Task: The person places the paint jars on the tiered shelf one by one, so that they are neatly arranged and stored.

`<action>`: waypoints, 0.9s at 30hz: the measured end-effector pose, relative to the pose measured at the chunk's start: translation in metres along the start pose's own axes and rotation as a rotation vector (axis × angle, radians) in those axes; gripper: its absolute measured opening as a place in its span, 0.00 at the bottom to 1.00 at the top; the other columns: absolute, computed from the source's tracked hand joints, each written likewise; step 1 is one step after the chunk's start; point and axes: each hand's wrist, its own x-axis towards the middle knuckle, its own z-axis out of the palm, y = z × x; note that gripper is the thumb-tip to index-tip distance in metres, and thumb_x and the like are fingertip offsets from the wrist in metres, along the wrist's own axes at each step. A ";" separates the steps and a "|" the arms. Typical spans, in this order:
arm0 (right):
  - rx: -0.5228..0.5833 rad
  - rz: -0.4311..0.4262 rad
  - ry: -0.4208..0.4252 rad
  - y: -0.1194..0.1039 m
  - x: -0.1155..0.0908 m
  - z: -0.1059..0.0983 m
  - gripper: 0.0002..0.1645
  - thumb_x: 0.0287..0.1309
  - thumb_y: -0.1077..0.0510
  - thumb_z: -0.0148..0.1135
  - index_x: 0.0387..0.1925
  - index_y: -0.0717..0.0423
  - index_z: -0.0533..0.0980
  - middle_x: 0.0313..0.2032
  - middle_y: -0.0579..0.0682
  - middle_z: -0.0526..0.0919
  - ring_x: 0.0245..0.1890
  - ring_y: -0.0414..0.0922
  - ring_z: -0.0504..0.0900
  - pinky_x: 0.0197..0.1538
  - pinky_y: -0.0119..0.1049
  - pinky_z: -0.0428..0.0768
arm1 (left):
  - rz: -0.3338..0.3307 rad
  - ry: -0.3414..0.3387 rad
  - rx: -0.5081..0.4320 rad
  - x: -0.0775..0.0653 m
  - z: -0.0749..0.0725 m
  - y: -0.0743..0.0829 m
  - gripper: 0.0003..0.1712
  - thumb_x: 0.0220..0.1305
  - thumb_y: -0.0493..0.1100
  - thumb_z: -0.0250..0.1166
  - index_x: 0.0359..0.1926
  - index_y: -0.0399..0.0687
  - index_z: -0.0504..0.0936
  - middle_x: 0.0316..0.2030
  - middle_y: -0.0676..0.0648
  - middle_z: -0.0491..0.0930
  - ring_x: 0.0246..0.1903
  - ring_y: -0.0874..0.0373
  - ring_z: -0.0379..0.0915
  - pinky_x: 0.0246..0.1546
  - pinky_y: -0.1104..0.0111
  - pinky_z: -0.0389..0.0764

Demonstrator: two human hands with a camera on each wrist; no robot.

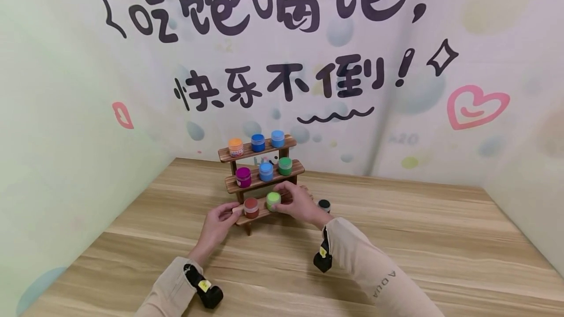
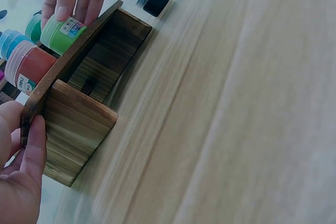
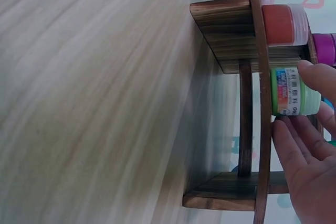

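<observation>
A three-tier wooden stand [image 1: 233, 155] holds paint jars. My left hand [image 1: 214, 226] pinches the left end of its lowest shelf [image 2: 68, 62] between thumb and fingers. On that shelf, a light green paint jar [image 1: 273, 200] stands upright, with my right hand [image 1: 300, 204] gripping it, thumb on the near side. In the right wrist view the fingers [image 3: 294, 145] are along the jar's side, and its label faces the camera. A brownish-red paint jar [image 1: 251, 208] stands to its left, nearest the left hand.
The top tier carries orange [image 1: 235, 147], dark blue [image 1: 257, 143] and light blue [image 1: 277, 139] jars. Purple [image 1: 243, 177], blue [image 1: 266, 172] and green [image 1: 285, 166] jars fill the middle tier. A black-topped jar [image 1: 324, 205] stands on the table [image 1: 418, 238] right of the stand. A printed cloth [image 1: 396, 136] hangs behind.
</observation>
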 end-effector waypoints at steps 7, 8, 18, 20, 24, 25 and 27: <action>0.021 0.011 -0.013 0.001 -0.004 -0.012 0.25 0.49 0.61 0.64 0.49 0.66 0.68 0.43 0.55 0.76 0.44 0.50 0.76 0.45 0.39 0.74 | 0.165 0.003 -0.077 0.001 -0.002 -0.011 0.23 0.55 0.49 0.63 0.43 0.32 0.77 0.39 0.38 0.77 0.35 0.55 0.75 0.32 0.71 0.76; 0.022 0.007 -0.009 0.001 -0.005 -0.014 0.25 0.49 0.62 0.64 0.49 0.66 0.69 0.43 0.56 0.77 0.44 0.51 0.76 0.45 0.39 0.74 | 0.153 0.007 -0.071 0.001 -0.002 -0.011 0.22 0.55 0.48 0.63 0.43 0.32 0.77 0.39 0.38 0.77 0.36 0.54 0.75 0.32 0.71 0.76; -0.009 0.012 0.020 0.012 -0.027 -0.043 0.23 0.50 0.63 0.62 0.49 0.67 0.69 0.42 0.61 0.76 0.43 0.53 0.76 0.43 0.39 0.75 | -0.019 0.008 0.001 -0.001 0.003 0.004 0.18 0.57 0.36 0.60 0.47 0.28 0.74 0.45 0.34 0.74 0.41 0.48 0.73 0.32 0.78 0.72; -0.016 0.016 0.020 0.016 -0.032 -0.049 0.24 0.50 0.63 0.62 0.49 0.67 0.69 0.43 0.61 0.76 0.43 0.53 0.76 0.43 0.39 0.76 | -0.025 0.007 0.006 0.000 0.003 0.003 0.18 0.57 0.35 0.59 0.47 0.28 0.74 0.45 0.34 0.74 0.41 0.49 0.73 0.33 0.77 0.72; -0.028 0.036 0.032 0.023 -0.039 -0.062 0.23 0.51 0.63 0.61 0.49 0.67 0.69 0.43 0.61 0.75 0.43 0.54 0.76 0.42 0.39 0.76 | -0.023 0.007 0.016 0.001 0.002 0.001 0.17 0.57 0.35 0.59 0.47 0.29 0.74 0.44 0.34 0.74 0.41 0.48 0.73 0.34 0.77 0.72; -0.035 0.037 0.039 0.025 -0.040 -0.065 0.23 0.51 0.63 0.61 0.49 0.67 0.69 0.43 0.62 0.75 0.43 0.54 0.76 0.42 0.40 0.76 | -0.018 0.010 0.019 0.001 0.002 0.000 0.17 0.57 0.35 0.60 0.46 0.28 0.74 0.44 0.34 0.75 0.41 0.48 0.73 0.34 0.77 0.73; -0.050 0.040 0.059 0.029 -0.042 -0.070 0.22 0.51 0.63 0.61 0.48 0.67 0.69 0.43 0.62 0.76 0.42 0.53 0.76 0.41 0.40 0.76 | -0.010 0.012 0.020 0.000 0.002 0.001 0.17 0.57 0.35 0.60 0.46 0.28 0.74 0.44 0.34 0.75 0.41 0.47 0.73 0.34 0.77 0.72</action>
